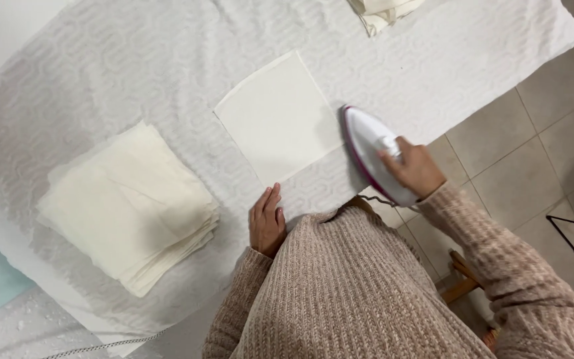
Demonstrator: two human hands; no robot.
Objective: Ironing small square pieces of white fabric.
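- On the padded white ironing surface (134, 80), at mid-scene: lay a single square white cloth (277, 119), flat and turned corner-on to the viewer.
- Just right of that cloth, touching or nearly touching its right edge: stood a white iron with a purple rim (367, 153), nose pointing far.
- Right hand (412, 166): wrapped shut around the iron's handle, wrist bent back, knitted beige sleeve running down to the near right.
- Left hand (266, 219): rested palm down on the surface just near the cloth's near corner, fingers together and straight, gripping nothing.
- Judged best for this pass: slide the soleplate flat from the right edge leftward in one even stroke, never pausing on one spot.
- Also judged wise: press the left fingers on the near corner to keep the cloth taut, yet well clear of the hot plate.
- To the left, well apart: sat a stack of folded cream cloths (131, 206), edges roughly squared.
- At the far edge: showed a bunched pale cloth (383, 12), mostly cut off, so hard to tell its kind.
- Beyond the surface at right: beige floor tiles (519, 146).
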